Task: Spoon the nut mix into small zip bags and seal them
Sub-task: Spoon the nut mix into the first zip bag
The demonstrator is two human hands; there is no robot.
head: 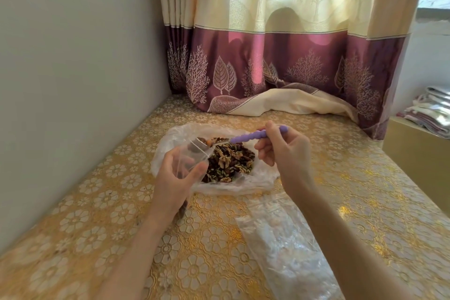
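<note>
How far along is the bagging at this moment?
No sealed bag is visible. In hand: the left hand holds a small zip bag open while the right hand tips the purple spoon into it. Left: the nut mix pile remains large; sealing not started.

The left hand grips a small zip bag just beside the nut mix. The right hand pinches a purple spoon, its bowl at the bag's mouth above the mix, which lies in a clear plastic bag.
</note>
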